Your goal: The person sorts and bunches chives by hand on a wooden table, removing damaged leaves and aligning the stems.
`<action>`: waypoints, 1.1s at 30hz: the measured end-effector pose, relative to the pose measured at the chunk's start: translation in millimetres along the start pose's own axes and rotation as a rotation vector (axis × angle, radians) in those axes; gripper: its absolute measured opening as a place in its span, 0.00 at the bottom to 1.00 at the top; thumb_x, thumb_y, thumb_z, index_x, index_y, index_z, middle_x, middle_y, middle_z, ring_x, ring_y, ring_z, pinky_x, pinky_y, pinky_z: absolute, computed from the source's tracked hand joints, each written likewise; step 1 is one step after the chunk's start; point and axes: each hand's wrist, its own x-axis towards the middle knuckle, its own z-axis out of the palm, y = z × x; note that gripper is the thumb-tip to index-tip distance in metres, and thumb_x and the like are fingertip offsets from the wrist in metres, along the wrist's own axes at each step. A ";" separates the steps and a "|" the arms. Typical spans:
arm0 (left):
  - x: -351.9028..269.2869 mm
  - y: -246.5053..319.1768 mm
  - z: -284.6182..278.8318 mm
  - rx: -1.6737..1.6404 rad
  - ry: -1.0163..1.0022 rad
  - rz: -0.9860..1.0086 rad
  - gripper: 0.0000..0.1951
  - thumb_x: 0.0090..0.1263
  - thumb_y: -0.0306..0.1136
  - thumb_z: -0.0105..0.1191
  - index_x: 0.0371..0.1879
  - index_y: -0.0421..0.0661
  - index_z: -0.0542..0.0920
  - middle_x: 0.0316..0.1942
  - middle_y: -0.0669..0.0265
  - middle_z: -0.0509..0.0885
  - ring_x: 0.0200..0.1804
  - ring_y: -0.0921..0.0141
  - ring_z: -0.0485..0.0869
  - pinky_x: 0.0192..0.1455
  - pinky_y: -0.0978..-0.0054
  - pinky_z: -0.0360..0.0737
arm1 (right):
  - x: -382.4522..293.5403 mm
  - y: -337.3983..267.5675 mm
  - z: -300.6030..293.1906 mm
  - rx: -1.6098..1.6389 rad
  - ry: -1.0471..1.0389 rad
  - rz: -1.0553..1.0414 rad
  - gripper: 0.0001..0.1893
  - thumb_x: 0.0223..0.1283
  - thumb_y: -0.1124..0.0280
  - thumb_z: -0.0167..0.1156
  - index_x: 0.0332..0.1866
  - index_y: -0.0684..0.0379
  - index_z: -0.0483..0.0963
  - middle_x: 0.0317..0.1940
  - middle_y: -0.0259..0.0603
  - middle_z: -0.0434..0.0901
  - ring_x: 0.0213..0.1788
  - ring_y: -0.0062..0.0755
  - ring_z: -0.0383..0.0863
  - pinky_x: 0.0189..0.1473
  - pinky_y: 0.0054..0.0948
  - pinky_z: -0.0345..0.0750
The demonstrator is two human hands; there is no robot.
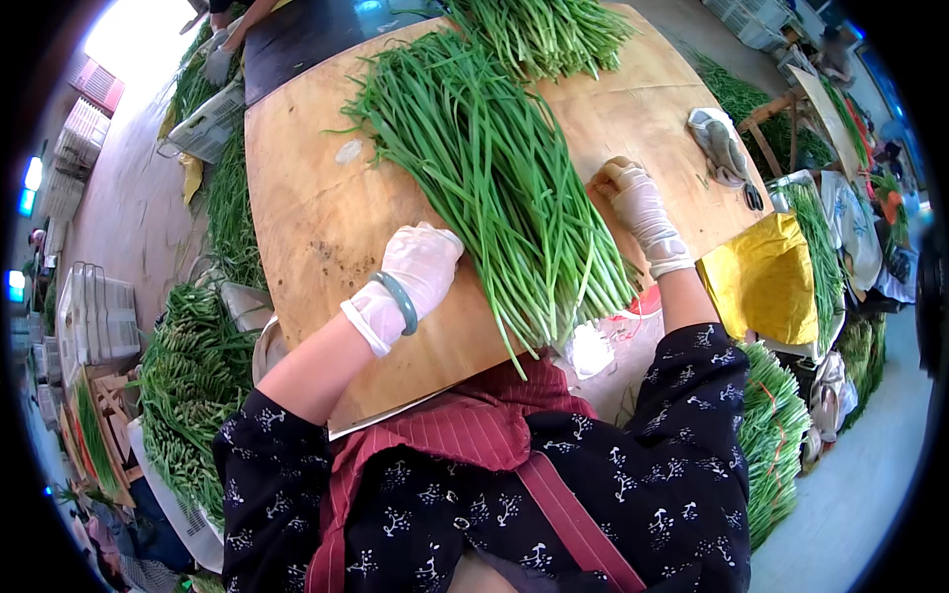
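Note:
A large loose bundle of long green stalks, which look like garlic chives (493,178), lies on the wooden tabletop (319,185), its pale cut ends towards me at the near edge. My left hand (422,270), in a thin white glove with a bangle at the wrist, is curled beside the bundle's left side; whether it holds anything is hidden. My right hand (626,189), in a similar glove, rests with bent fingers on the wood to the right of the bundle. Its fingertips are partly hidden. A second bunch of chives (549,33) lies at the table's far end.
Grey-white work gloves (718,147) and black-handled scissors (753,197) lie near the table's right edge. A yellow sheet (767,278) partly covers a crate on the right. Piled chives (196,385) stand at the left. Another person's gloved hand (218,65) is at the upper left.

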 end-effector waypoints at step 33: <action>-11.6 -42.7 -9.9 -0.495 0.021 -0.073 0.14 0.56 0.39 0.55 0.38 0.46 0.82 0.37 0.58 0.81 0.44 0.59 0.78 0.48 0.64 0.74 | -40.2 -203.8 -12.7 -0.404 -0.502 -0.483 0.24 0.36 0.53 0.67 0.38 0.58 0.76 0.54 0.36 0.71 0.68 0.36 0.55 0.67 0.59 0.38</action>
